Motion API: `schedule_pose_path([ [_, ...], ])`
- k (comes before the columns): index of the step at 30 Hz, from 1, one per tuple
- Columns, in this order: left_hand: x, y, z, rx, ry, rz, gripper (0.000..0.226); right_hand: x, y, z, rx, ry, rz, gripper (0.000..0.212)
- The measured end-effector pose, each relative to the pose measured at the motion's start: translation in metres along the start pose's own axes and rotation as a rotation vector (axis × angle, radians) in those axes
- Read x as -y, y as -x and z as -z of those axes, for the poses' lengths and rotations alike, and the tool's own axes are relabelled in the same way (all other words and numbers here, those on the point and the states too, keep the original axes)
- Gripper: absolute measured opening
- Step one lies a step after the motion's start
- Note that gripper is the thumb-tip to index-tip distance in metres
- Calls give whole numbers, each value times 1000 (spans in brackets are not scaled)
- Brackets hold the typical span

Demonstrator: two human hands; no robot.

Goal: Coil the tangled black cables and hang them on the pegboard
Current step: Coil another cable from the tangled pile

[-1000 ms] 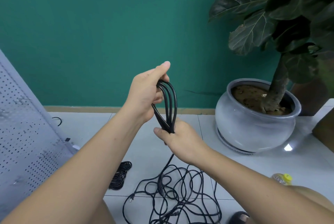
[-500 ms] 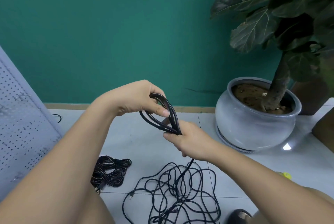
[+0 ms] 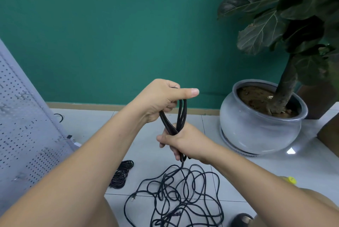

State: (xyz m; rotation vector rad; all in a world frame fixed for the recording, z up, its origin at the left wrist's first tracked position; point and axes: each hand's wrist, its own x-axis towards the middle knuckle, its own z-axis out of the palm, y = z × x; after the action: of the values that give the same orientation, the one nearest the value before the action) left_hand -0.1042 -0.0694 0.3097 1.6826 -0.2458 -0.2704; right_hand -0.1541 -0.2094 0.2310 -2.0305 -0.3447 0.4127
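A small coil of black cable (image 3: 180,115) stands upright between my hands, several loops thick. My left hand (image 3: 161,100) grips the top of the loops, thumb stretched out to the right. My right hand (image 3: 180,139) grips the bottom of the coil, and the cable runs down from it into a loose tangle of black cable (image 3: 176,197) on the floor tiles, with a plug (image 3: 133,198) at its left edge. A finished coiled bundle (image 3: 121,175) lies on the floor to the left. The grey pegboard (image 3: 23,127) leans at the far left.
A large grey ceramic pot (image 3: 260,126) with a leafy plant (image 3: 286,25) stands at the right against the green wall. A yellow-capped bottle (image 3: 289,180) peeks out behind my right forearm. A dark shoe (image 3: 242,220) shows at the bottom edge.
My left hand swung down to the left with the loops, then came back up above my right hand. The coil stands upright again. My right hand stayed low, holding the bottom.
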Motion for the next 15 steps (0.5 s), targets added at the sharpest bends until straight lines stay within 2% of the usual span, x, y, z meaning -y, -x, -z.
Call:
schedule_pose_path([
  [4, -1, -2, 7, -93, 58, 46, 78, 0, -7, -1, -63, 110, -40, 43],
  [10, 10, -7, 1, -258, 183, 51, 73, -8, -12, -6, -35, -54, -47, 45],
  [13, 14, -11, -5, -219, 274, 17, 55, -8, -13, 2, -104, -108, -29, 47],
  [15, 20, -12, -7, -168, 297, 17, 53, -6, -13, 12, -185, -194, 18, 49],
])
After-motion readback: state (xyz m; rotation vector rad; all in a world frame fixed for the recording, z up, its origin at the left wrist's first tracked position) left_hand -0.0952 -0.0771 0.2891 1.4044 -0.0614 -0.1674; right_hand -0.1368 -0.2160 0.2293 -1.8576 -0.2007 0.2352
